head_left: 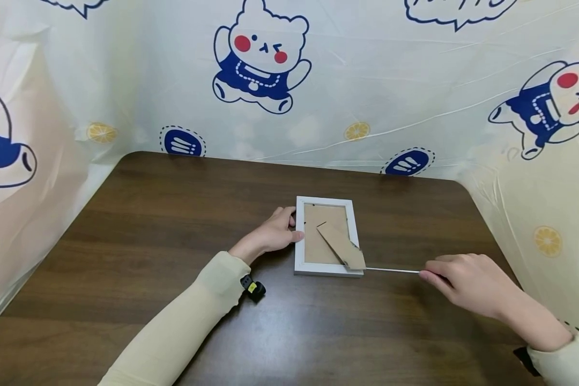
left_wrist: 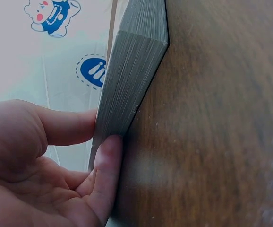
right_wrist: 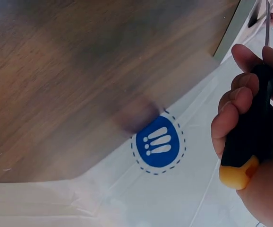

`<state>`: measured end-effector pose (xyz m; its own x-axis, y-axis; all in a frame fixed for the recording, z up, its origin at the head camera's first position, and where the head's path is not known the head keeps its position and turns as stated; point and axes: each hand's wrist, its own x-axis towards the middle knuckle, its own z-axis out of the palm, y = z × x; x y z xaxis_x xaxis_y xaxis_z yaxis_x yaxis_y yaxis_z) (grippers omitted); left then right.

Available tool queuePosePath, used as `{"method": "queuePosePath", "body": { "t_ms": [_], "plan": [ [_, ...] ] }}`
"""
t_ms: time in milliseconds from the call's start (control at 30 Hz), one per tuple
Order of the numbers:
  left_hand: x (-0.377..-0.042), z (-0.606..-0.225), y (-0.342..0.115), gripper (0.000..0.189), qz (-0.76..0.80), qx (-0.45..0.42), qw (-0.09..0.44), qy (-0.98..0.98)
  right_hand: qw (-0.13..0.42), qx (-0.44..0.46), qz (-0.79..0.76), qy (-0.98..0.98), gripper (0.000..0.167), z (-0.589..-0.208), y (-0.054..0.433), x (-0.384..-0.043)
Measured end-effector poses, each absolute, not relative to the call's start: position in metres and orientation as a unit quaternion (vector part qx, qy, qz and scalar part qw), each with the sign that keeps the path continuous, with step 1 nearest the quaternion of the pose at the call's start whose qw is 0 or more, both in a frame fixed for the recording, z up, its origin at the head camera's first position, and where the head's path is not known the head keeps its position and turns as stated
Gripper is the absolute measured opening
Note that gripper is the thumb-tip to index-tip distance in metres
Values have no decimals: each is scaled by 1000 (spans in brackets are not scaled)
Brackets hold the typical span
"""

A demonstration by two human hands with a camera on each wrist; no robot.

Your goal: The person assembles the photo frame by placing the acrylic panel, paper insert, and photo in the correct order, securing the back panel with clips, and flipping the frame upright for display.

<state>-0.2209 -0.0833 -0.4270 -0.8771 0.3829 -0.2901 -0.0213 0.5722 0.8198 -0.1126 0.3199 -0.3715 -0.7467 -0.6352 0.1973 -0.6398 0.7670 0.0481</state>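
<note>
A white picture frame [head_left: 299,257] lies back up on the table, showing its brown backing board [head_left: 335,214]. A loose-angled cardboard stand flap [head_left: 340,244] slants across the lower right of the back. My left hand [head_left: 275,231] holds the frame's left edge, with fingers [left_wrist: 107,161] against its side [left_wrist: 132,71] in the left wrist view. My right hand [head_left: 468,284] grips a screwdriver [right_wrist: 252,118] with a black handle and yellow end. Its thin metal shaft [head_left: 391,270] points left to the flap's lower right corner; the tip is hidden there.
The dark wooden table [head_left: 173,225] extends around the frame. A printed sheet [head_left: 342,107] with cartoon bears hangs behind and on both sides of it. A black wrist device [head_left: 254,289] sits at the left cuff.
</note>
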Motion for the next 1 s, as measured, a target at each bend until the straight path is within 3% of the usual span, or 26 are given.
{"method": "queuePosePath", "body": {
  "t_ms": [800,1000],
  "plan": [
    [-221,-428,-84,80,445,105,217,863,100,337,-22,-936,47,-366,301,-119],
    [-221,-428,-84,80,439,108,213,866,76,327,-22,-942,48,-362,299,-123]
  ]
}}
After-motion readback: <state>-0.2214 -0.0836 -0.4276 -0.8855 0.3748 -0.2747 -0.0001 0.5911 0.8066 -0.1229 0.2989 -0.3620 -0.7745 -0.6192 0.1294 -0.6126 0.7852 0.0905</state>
